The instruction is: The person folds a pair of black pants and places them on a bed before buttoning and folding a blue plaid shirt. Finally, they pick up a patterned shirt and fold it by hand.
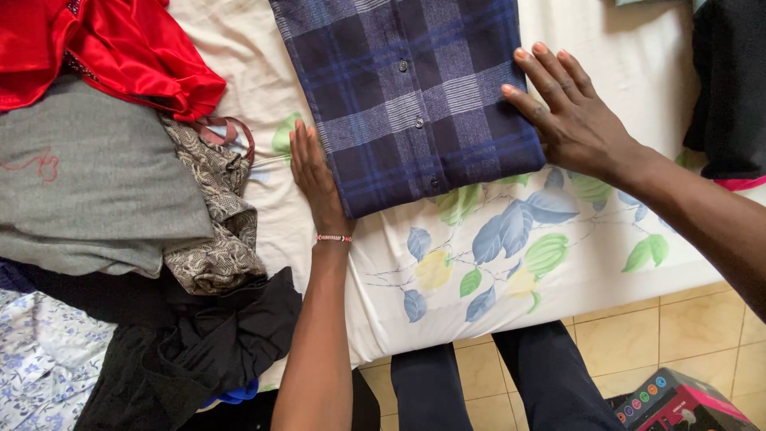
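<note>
on the far left of the bed lies a heap of clothes: a red satin garment point(120, 48) at the top, a grey top point(88, 183) below it, a patterned brown-and-cream piece point(215, 231) beside that, and dark clothes point(199, 343) with a pale flowered cloth point(32, 359) at the near edge. just right of the heap, the left hand point(315, 179) lies flat and open on the floral bedsheet point(495, 263), fingers straight and together, its edge pressed against the left side of the blue plaid shirt point(415, 96); it grips nothing. a beaded bracelet point(333, 238) circles that wrist. the shirt lies buttoned, front up, in the middle of the bed, already narrowed into a long strip with both sides turned under. the right hand point(570, 120) rests palm down on the shirt's right edge, fingers spread slightly, holding nothing, only pressing the cloth flat.

this looks like the smoothing stage of a fold, both hands squaring the sides. the next move would seem to call for taking the near hem and keeping the edges lined up. further right, a black garment point(730, 88) lies on the bed, and a dark box with pink sides point(678, 407) sits on the tiled floor point(702, 327).
</note>
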